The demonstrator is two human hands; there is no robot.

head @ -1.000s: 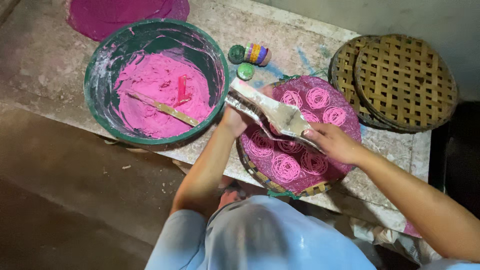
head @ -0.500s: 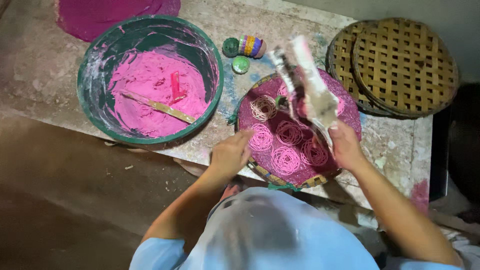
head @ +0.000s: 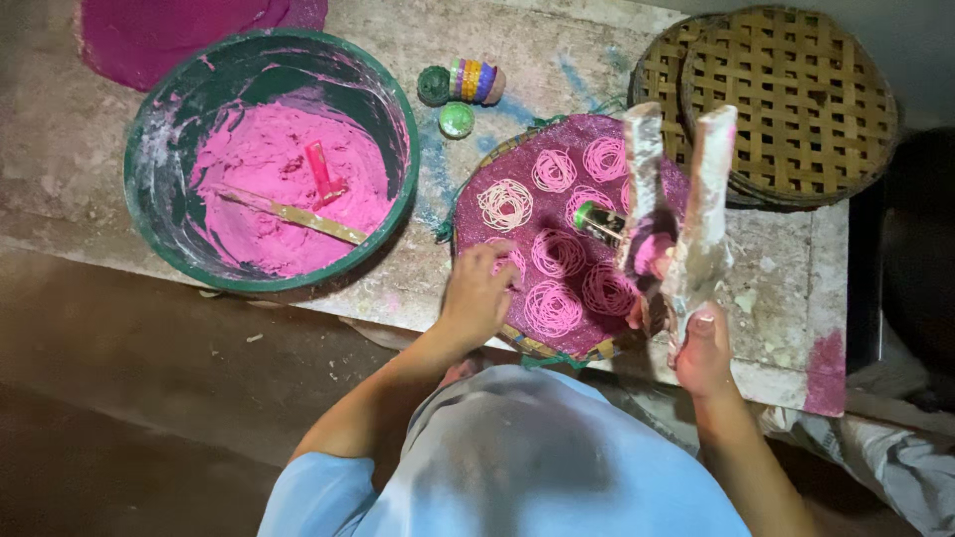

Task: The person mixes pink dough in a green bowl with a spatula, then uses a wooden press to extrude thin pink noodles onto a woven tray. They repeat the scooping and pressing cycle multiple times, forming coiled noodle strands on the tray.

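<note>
Left hand [head: 479, 294]: my fingers spread open, resting on the near edge of the purple cloth tray [head: 517, 159].
Right hand [head: 702, 348]: closed around the two-handled dough press [head: 676, 214], held above the tray.
Press handling: likely stiff, paste-slick; grip the handle ends.
Look: pale, crusted, pink dough inside.
Surroundings: green basin [head: 398, 119] of pink dough left on the surface.

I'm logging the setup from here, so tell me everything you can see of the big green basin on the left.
The green basin is round and wide, sitting upright on the stained stone slab, left of the purple mat. Its inner wall is smeared with whitish and pink residue. It is partly filled with soft pink paste. A flat wooden stick lies across the paste, and a short pink handled tool rests in it. Neither hand touches the basin.
</note>
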